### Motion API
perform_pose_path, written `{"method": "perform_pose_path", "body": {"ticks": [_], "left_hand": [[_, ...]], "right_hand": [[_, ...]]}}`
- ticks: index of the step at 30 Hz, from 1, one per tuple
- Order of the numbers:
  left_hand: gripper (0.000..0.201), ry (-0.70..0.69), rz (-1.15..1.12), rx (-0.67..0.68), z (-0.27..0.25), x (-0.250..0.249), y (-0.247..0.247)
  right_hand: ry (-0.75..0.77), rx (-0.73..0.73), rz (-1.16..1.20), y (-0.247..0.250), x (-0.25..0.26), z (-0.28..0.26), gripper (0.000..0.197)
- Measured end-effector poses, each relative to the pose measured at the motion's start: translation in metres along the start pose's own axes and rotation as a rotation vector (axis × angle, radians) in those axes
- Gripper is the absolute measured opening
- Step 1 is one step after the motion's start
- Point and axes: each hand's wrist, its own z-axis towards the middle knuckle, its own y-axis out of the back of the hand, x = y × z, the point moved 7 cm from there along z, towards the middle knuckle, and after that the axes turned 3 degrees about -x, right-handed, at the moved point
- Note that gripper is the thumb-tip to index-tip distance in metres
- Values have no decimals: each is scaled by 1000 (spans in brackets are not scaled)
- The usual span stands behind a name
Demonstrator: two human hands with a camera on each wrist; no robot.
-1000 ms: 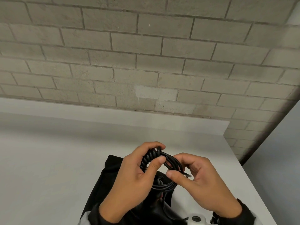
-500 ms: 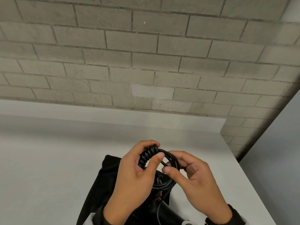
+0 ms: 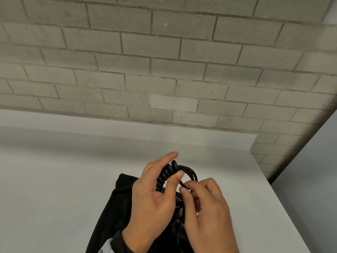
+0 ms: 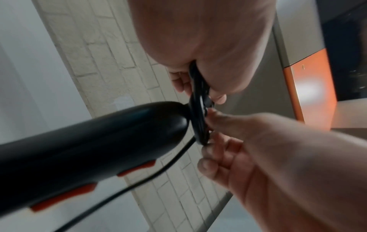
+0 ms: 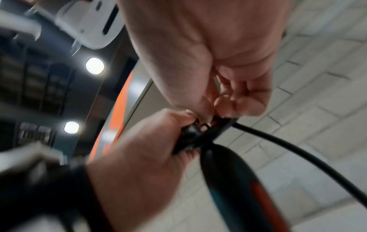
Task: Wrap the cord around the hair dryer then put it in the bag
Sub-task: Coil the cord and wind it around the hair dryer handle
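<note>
The black hair dryer (image 4: 89,149) with orange-red switches is held up over the black bag (image 3: 116,207); in the head view my hands hide most of it. My left hand (image 3: 175,164) grips the coiled black cord (image 3: 189,170) and its ribbed collar at the end of the handle, thumb pressed on the coil. My right hand (image 3: 186,188) pinches a strand of the cord right beside the left thumb. A loose length of cord (image 5: 298,149) trails down past the dryer's handle (image 5: 238,188).
The bag lies flat on a white table (image 3: 54,179) against a grey brick wall (image 3: 164,70). The table's right edge (image 3: 277,194) runs close to my right hand, with a grey panel (image 3: 313,170) beyond it.
My right hand has moved left along the cord loop until its fingertips meet the left thumb. The left index finger has straightened a little.
</note>
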Motion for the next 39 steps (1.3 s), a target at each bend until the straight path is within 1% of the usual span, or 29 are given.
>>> {"method": "perform_pose_path", "body": {"ticks": [3, 5, 7, 8, 9, 10, 12, 13, 15, 16, 18, 19, 20, 21, 24, 25, 26, 27, 29, 31, 32, 33, 34, 36, 37, 38, 39], "left_hand": [[27, -104, 49, 9, 4, 2, 1], [26, -159, 72, 27, 7, 2, 2], [24, -195, 93, 37, 9, 2, 2], [24, -201, 101, 37, 10, 4, 3], [24, -197, 107, 33, 12, 6, 4], [24, -183, 108, 22, 14, 9, 5], [24, -145, 103, -14, 17, 15, 9], [24, -135, 99, -29, 18, 17, 12], [25, -133, 92, -33, 19, 18, 13], [25, -137, 91, -26, 19, 18, 13], [24, -144, 97, -20, 19, 18, 14], [23, -146, 102, -22, 20, 19, 15], [23, -149, 108, -27, 21, 20, 16], [22, -152, 116, -28, 22, 21, 17], [22, -181, 143, -7, 23, 21, 16], [21, -189, 147, 1, 23, 20, 15], [21, -192, 148, 3, 23, 20, 14], [21, -192, 149, -2, 23, 20, 14], [21, -184, 148, -23, 25, 21, 17], [21, -174, 140, -41, 27, 24, 19], [21, -173, 139, -38, 27, 24, 19], [21, -174, 141, -28, 26, 24, 19], [21, -178, 146, -14, 25, 23, 17], [22, -179, 152, -1, 25, 23, 16], [22, -176, 153, -6, 25, 24, 16], [21, -174, 152, -17, 27, 25, 18], [20, -172, 154, -27, 28, 26, 19]], "right_hand": [[-265, 253, 215, -5, -7, 6, 18], [-406, 370, 430, -5, -11, 11, 32], [-462, 437, 619, -3, -15, 14, 46], [-470, 459, 675, -1, -16, 15, 48], [-462, 486, 704, 0, -15, 14, 45], [-448, 498, 721, 1, -13, 13, 37], [-396, 442, 735, 3, -9, 10, 10], [-363, 397, 709, 3, -7, 8, 7], [-285, 291, 622, 3, -5, 1, 17], [-266, 243, 590, 3, -5, -1, 18], [-278, 208, 590, 4, -4, -3, 13], [-311, 213, 629, 4, -5, -2, 10], [-354, 239, 703, 3, -7, -2, 13], [-426, 274, 827, 1, -10, -2, 21], [-722, 387, 1306, -10, -17, -8, 47], [-770, 405, 1394, -12, -19, -10, 50], [-757, 428, 1417, -13, -19, -11, 51], [-700, 452, 1392, -12, -19, -12, 51], [-508, 490, 1219, -10, -17, -17, 47], [-334, 477, 1069, -13, -18, -25, 37], [-277, 472, 1064, -17, -19, -29, 31], [-251, 461, 1105, -21, -20, -34, 26], [-234, 454, 1144, -23, -22, -36, 22], [-284, 455, 1193, -26, -36, -38, 18], [-370, 461, 1240, -27, -43, -37, 17], [-453, 503, 1281, -30, -46, -38, 17], [-478, 559, 1347, -30, -43, -40, 16]]}}
